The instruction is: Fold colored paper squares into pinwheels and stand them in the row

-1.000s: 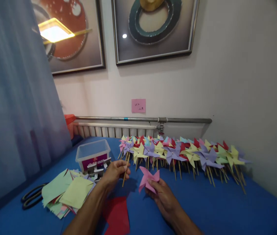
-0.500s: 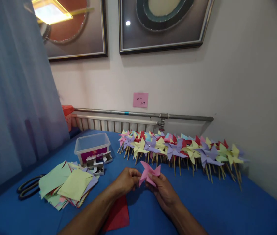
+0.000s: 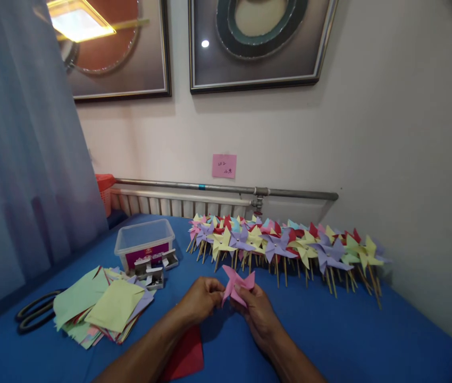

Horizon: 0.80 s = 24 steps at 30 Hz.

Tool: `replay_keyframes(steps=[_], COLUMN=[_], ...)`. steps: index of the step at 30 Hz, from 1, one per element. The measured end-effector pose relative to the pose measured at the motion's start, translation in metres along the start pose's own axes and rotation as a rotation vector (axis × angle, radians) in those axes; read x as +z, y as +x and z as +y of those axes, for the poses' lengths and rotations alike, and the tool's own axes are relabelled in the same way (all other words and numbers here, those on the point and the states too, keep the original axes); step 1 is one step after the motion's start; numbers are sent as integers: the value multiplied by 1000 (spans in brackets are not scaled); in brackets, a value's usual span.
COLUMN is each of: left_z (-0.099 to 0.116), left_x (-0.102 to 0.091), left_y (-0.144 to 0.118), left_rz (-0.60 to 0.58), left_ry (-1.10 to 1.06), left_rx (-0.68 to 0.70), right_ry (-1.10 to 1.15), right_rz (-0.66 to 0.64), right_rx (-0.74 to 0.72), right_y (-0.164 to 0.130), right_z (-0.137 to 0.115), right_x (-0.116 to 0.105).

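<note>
A pink paper pinwheel (image 3: 232, 282) with folded, pointed blades is gripped in my right hand (image 3: 260, 314), the thumb pressed over its middle. Close against its left blade, my left hand (image 3: 204, 298) has its fingers curled in a pinch. Whatever sits between those fingertips is hidden. Under my left forearm lies a red paper sheet (image 3: 188, 354), partly covered. To the left is a loose pile of coloured paper pieces (image 3: 116, 303), a pale yellow one on top. Small open boxes (image 3: 155, 277) stand behind the pile, one with shiny little metal pieces inside.
Finished pinwheels on sticks (image 3: 277, 244) lie in a long row at the back right. A clear plastic tub (image 3: 145, 234) stands back left, scissors with dark handles (image 3: 36, 311) far left. The blue-covered table (image 3: 329, 340) meets a wall with a pipe (image 3: 298, 194).
The whole view has shifted slightly, so things sit a little farther left. Both hands keep their places at the pink pinwheel, with only a slight tilt in it.
</note>
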<state>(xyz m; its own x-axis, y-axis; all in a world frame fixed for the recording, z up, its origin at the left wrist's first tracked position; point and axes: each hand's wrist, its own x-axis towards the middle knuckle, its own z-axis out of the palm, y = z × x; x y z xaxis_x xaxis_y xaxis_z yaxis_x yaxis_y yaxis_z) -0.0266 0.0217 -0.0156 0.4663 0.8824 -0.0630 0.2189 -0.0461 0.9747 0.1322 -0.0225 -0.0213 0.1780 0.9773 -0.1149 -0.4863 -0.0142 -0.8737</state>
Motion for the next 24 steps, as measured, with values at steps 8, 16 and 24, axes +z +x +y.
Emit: replay_keyframes(steps=[8,16,24], left_z=[7,3,10], left_x=[2,5,15], left_y=[-4,-4,-10], left_rz=[17,25,92], left_ry=[-2,-11,-8], left_rx=[7,16,47], right_ry=[1,17,30], right_rz=[-16,-14,33], right_rx=[-6,-5,-42], right_y=[2,0,5], right_z=[4,0,6], right_x=[-5,-1,-2])
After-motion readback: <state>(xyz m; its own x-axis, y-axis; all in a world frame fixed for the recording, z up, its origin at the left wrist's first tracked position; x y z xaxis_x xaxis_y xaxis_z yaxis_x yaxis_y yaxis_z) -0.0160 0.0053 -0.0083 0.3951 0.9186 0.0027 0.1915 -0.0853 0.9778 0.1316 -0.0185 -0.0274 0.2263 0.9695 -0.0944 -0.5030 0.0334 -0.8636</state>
